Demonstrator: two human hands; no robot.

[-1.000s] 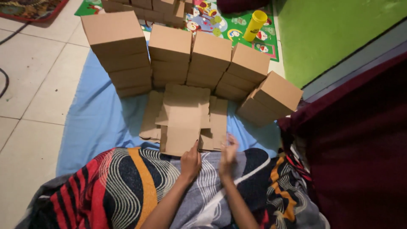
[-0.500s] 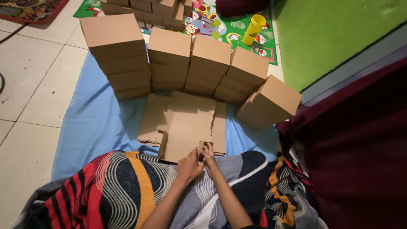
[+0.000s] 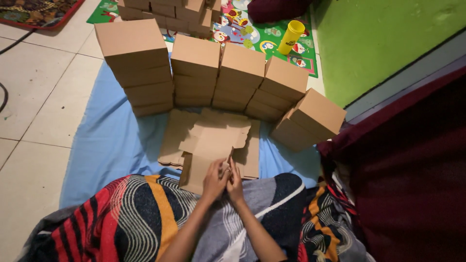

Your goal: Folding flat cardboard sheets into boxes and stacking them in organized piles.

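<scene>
Pinched near edge of flat brown cardboard blank (image 3: 213, 145) with both hands (image 3: 224, 178); risked tearing flaps, toppling stacked brown boxes (image 3: 194, 73) beyond.

— How many stacks of brown boxes (image 3: 196, 73) stood in the near row?
— Five stacks stood there, and more boxes were piled behind them.
— How many yellow cups (image 3: 291, 36)?
— One.
— And hands?
— Two, a left hand (image 3: 215, 181) and a right hand (image 3: 236, 184).

Dim room: pale tiled floor (image 3: 34, 97), green wall (image 3: 388, 43), blue mat (image 3: 107, 140), patterned play mat (image 3: 262, 41).
</scene>
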